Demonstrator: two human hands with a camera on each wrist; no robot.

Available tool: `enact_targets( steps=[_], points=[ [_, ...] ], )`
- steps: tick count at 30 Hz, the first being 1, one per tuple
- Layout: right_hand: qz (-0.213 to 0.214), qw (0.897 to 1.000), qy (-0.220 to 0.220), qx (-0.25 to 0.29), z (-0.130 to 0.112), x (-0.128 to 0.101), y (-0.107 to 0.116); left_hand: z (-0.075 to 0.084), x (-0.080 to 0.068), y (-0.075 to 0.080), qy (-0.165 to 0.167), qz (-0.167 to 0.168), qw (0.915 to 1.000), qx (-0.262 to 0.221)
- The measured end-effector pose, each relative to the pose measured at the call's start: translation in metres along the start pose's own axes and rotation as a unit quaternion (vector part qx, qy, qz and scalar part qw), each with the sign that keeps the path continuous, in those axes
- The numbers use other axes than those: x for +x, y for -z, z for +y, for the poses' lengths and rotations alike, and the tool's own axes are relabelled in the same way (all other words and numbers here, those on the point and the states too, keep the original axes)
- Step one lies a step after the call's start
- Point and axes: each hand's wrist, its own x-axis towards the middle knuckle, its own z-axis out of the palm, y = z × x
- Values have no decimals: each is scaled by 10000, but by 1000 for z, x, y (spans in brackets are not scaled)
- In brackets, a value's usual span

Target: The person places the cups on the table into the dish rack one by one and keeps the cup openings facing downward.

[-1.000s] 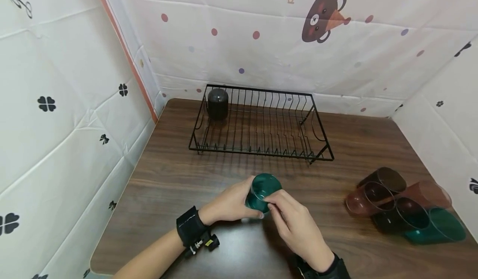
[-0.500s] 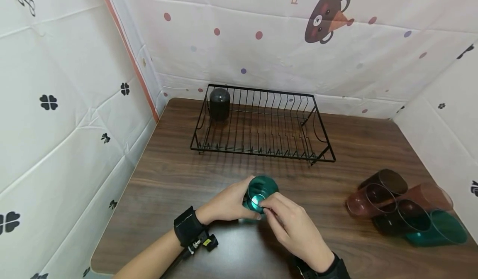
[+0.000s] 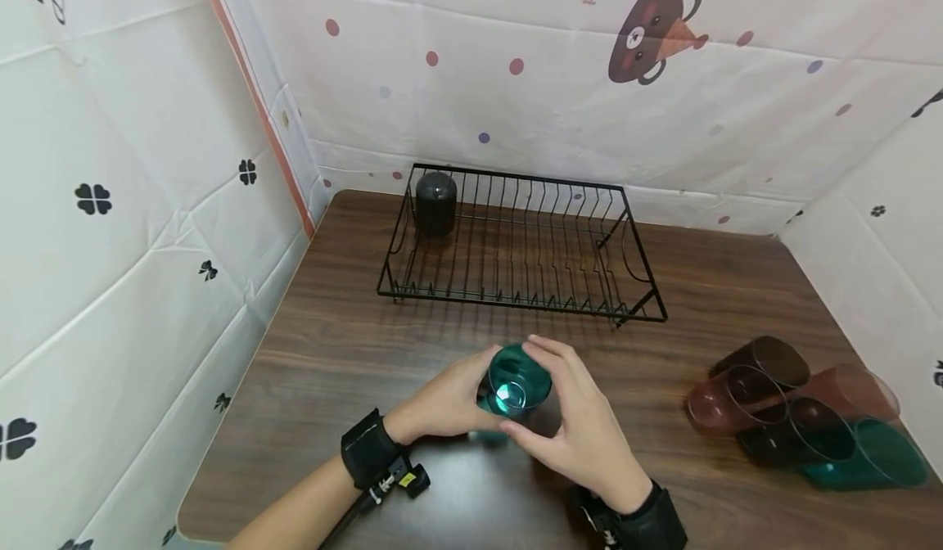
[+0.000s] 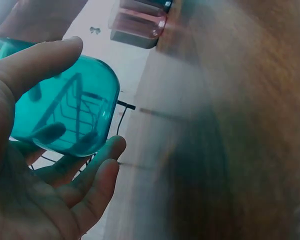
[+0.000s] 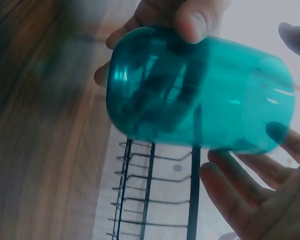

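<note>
Your left hand point(image 3: 449, 403) grips teal cup point(image 3: 516, 382) from left side, thumb over top, fingers curled beneath. Your right hand point(image 3: 582, 427) cups it from right, fingers loosely wrapped round far side. Cup held just above table point(image 3: 331, 345), tilted, open mouth toward you, long axis pointing away toward dish rack point(image 3: 516, 247). Both hands equally near. Dark cup point(image 3: 435, 192) stands inverted in rack's left rear corner. Pile of cups point(image 3: 796, 419) lies well apart, right.

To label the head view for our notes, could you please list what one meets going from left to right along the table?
Black cup in the dish rack → left hand → teal cup → right hand → pile of cups lying on their sides.
</note>
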Motion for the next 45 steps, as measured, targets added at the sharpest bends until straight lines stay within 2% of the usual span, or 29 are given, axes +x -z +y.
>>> enact_targets(
  steps=[4,12,20,24,35,41,45],
  points=[
    [-172,9998,-22,-33,2,3,-4,-1,-2,-4,-51,-45,10000,-3],
    [188,9986,384,316,13,5,-13,-3,-7,-5,398,-99,9985,-367],
    [477,9923,702,903,22,6,-21,-3,-9,-2,406,-94,9989,-228],
    [527,9896,703,1139,25,5,-23,-3,-9,-2,380,-61,9992,-84],
    [693,9804,616,1737,34,1,-24,-4,-9,1,554,9,9980,-316],
    [887,9791,596,1733,40,0,-25,-1,-8,6,840,9,9952,-499],
    [933,9788,607,1719,42,0,-24,-2,-7,9,814,14,9951,-567]
  ],
)
